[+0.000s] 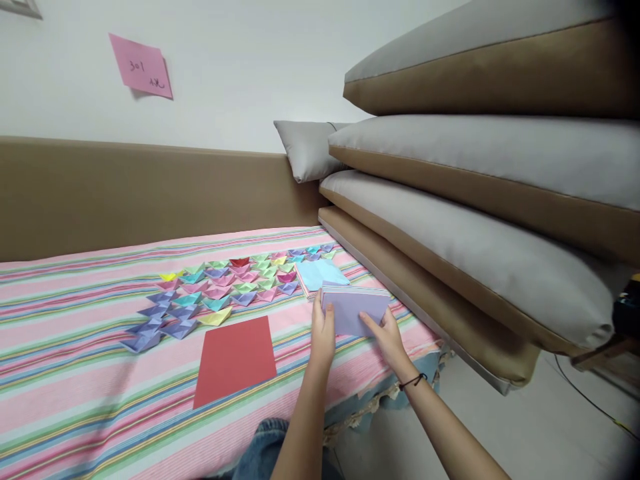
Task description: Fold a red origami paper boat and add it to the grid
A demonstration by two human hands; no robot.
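Between my two hands is a stack of coloured paper point(354, 308) with a lavender sheet facing me. My left hand point(323, 325) grips its left edge, thumb on the front. On the right side my right hand point(385, 335) holds the same stack, its thumb pressed on the lavender sheet; the other fingers are hidden behind. Just beyond lies a second pile of paper with a light blue sheet point(320, 272) on top. A red square sheet point(239, 360) rests flat to the left. Several folded paper boats point(216, 291) in many colours stand in rows behind it.
A striped cloth point(75, 393) covers the surface. Large grey-and-brown cushions point(465, 160) are piled along the right, with a grey pillow point(310, 148) at the back corner. A brown backrest point(140, 197) runs along the wall, below a pink note point(141, 67).
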